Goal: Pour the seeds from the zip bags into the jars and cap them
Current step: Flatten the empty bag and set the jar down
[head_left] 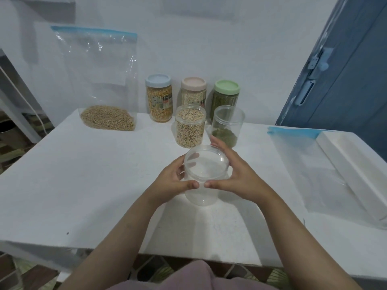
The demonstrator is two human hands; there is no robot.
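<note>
Both my left hand (174,181) and right hand (234,174) curl round the empty jar (204,178), clear plastic, open-mouthed, at the white table's (83,174) middle; whether its base touches the tabletop I cannot tell

A white worktop (88,185) carries everything. Between the hands (206,181) stands an empty clear jar (204,176). Just beyond them sit an open jar of pale seeds (190,127) and an open jar of green seeds (227,126); behind those, three capped jars (193,88). Far left beyond stands a zip bag of seeds (102,84); right lies an empty zip bag (310,170) beside a white box (356,164).
</note>
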